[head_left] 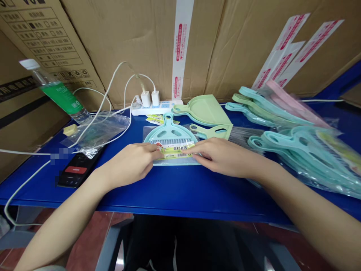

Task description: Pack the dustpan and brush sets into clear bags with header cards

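Note:
A light-blue dustpan and brush set (169, 130) lies in a clear plastic bag on the blue table in front of me. Across its bristles runs a yellow-and-white label (172, 150) with printing and a barcode. My left hand (135, 160) is closed, its fingertips bunched at the label's left end. From the other side, my right hand (222, 156) reaches in with its index finger stretched flat on the label and its thumb lower down. A green dustpan (204, 107) lies just behind, with a green brush (213, 131) beside my right hand.
Bagged blue sets (304, 150) are heaped at the right, with blue, green and pink ones (299, 101) behind. A power strip (158, 108) with chargers and cables sits at the back. On the left are a bottle (60, 96), a plastic bag (101, 130) and a phone (77, 169).

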`<action>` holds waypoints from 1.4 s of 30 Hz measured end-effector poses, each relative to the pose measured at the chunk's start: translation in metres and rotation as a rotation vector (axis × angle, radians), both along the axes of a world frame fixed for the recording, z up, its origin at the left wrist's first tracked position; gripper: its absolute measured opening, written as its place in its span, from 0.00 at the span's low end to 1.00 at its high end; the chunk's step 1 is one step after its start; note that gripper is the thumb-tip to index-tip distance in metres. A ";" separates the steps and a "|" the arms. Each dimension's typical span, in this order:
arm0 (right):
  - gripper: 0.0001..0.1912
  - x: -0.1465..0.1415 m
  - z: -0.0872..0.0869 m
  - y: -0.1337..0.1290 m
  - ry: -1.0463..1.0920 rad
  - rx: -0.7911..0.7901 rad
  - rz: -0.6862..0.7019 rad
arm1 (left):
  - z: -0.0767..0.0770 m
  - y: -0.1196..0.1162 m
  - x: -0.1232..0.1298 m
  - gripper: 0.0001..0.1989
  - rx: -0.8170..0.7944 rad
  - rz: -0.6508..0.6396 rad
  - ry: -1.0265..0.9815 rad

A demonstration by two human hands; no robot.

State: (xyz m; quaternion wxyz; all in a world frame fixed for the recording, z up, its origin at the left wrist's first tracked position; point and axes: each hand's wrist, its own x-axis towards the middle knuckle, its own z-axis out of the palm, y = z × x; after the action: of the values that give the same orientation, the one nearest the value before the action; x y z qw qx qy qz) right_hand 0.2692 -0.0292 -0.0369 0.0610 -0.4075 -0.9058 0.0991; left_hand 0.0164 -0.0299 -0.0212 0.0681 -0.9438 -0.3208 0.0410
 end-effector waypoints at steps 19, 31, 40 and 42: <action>0.22 0.000 -0.001 0.000 0.001 -0.023 0.006 | -0.005 0.000 0.003 0.15 0.036 0.008 0.067; 0.22 0.003 -0.003 0.000 0.047 0.024 0.067 | -0.007 0.001 0.004 0.15 0.050 0.010 0.083; 0.21 0.000 -0.002 0.000 -0.059 0.009 -0.032 | -0.006 0.002 0.005 0.14 0.029 0.030 0.096; 0.20 -0.002 -0.001 -0.001 -0.061 0.013 -0.056 | -0.006 0.002 0.005 0.13 0.021 0.044 0.106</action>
State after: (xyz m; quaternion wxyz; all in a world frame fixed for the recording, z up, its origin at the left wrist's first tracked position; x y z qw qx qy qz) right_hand 0.2674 -0.0303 -0.0379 0.0389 -0.4351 -0.8960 0.0792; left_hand 0.0216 -0.0278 -0.0268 0.0939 -0.9324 -0.3376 0.0889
